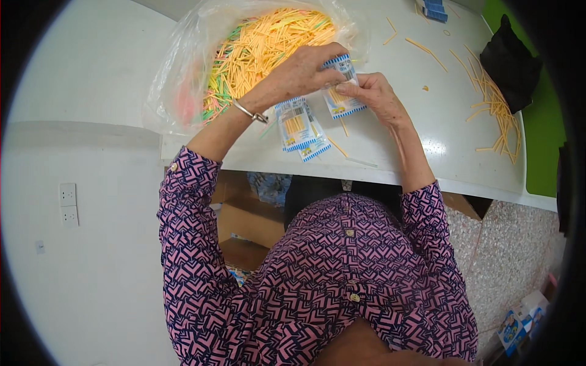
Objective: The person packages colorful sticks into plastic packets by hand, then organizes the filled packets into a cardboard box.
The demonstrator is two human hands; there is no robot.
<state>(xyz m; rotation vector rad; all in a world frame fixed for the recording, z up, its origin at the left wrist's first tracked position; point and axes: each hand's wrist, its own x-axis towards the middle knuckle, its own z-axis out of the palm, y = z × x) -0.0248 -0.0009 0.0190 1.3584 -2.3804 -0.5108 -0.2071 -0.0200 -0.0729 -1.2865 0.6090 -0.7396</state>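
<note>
Both hands hold one small clear packet (345, 111) with blue-and-white striped ends and thin yellow sticks inside. My left hand (299, 73) is closed at its upper end, the fingers curled over the top. My right hand (379, 97) pinches its right side, thumb on the front and the other fingers hidden behind. Two similar packets (294, 125) lie overlapping on the table just left of and nearer than the held one. Beyond my left hand, a large clear plastic bag (168, 85) lies open, full of short thin sticks (268, 46), mostly yellow-orange with some green and pink.
The white table (421, 140) has its front edge near my body. Loose yellow sticks (497, 122) are scattered at the right, beside a crumpled black bag (510, 64). A blue striped packet (434, 10) lies at the far edge. Cardboard boxes (247, 222) stand under the table.
</note>
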